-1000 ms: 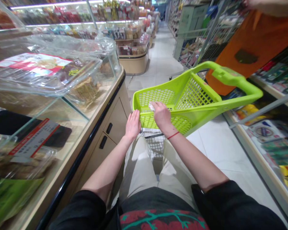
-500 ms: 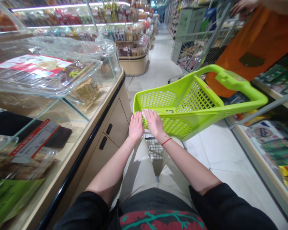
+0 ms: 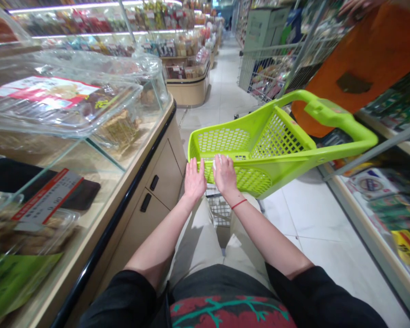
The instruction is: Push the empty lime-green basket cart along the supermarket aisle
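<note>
A lime-green plastic shopping basket (image 3: 276, 136) with a long handle stands tilted on a wire frame in front of my knees. My left hand (image 3: 194, 180) lies flat against the outside of its near wall, fingers stretched out and empty. Right beside it, my right hand (image 3: 224, 175), with a red string at the wrist, rests over the basket's near rim. A small white wad (image 3: 217, 160) shows under its fingertips, pressed on the rim. The two hands are almost touching.
A glass display counter (image 3: 99, 136) with packed foods runs along my left, above a wooden cabinet (image 3: 157, 191) with black handles. A person in an orange apron (image 3: 355, 68) stands at the upper right by a wire cage cart (image 3: 263, 68). Shelves (image 3: 382, 196) line the right; a tiled aisle (image 3: 225, 82) runs ahead.
My right hand slid left along the basket rim with the white wad. My left hand moved up onto the basket wall, and the two hands came together.
</note>
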Demonstrator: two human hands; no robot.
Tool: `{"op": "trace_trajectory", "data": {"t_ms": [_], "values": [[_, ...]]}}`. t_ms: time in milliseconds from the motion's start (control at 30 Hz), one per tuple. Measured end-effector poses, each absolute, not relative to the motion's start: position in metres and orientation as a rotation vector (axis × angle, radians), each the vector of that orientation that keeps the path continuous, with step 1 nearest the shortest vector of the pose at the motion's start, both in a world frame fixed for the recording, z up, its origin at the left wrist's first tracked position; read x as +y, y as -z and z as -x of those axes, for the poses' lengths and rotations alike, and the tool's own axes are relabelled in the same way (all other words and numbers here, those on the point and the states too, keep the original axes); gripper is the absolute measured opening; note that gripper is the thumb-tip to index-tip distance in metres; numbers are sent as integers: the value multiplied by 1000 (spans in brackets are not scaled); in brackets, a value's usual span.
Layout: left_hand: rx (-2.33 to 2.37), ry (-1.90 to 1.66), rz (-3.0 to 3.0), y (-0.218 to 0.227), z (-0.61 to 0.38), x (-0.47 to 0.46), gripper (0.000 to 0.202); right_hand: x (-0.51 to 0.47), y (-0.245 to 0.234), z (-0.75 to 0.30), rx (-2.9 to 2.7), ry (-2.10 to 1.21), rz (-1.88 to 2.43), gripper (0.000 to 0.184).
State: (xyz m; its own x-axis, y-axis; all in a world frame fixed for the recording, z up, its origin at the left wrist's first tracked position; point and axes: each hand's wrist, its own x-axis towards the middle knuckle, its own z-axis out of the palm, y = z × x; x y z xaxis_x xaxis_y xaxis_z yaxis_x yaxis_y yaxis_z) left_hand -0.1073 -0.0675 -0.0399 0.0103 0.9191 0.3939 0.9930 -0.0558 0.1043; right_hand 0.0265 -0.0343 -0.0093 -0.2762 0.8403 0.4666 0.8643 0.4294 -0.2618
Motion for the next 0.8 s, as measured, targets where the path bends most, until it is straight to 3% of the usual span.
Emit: {"op": "trace_trajectory", "data": {"t_ms": [167, 433, 633, 800], "values": [[-2060, 524, 2055, 41, 106, -67, 61, -34, 7, 4, -2252, -10, 1316, 45], [-2050, 479, 2062, 38, 106, -69, 74, -32, 6, -38, -2229, 31, 1302, 47], [-2059, 517, 2071, 38, 106, -69, 75, -27, 2, -99, -2086, 156, 1455, 48], [-2001, 608, 2142, 39, 105, -69, 77, -26, 6, -91, -1994, 118, 1481, 51]]}}
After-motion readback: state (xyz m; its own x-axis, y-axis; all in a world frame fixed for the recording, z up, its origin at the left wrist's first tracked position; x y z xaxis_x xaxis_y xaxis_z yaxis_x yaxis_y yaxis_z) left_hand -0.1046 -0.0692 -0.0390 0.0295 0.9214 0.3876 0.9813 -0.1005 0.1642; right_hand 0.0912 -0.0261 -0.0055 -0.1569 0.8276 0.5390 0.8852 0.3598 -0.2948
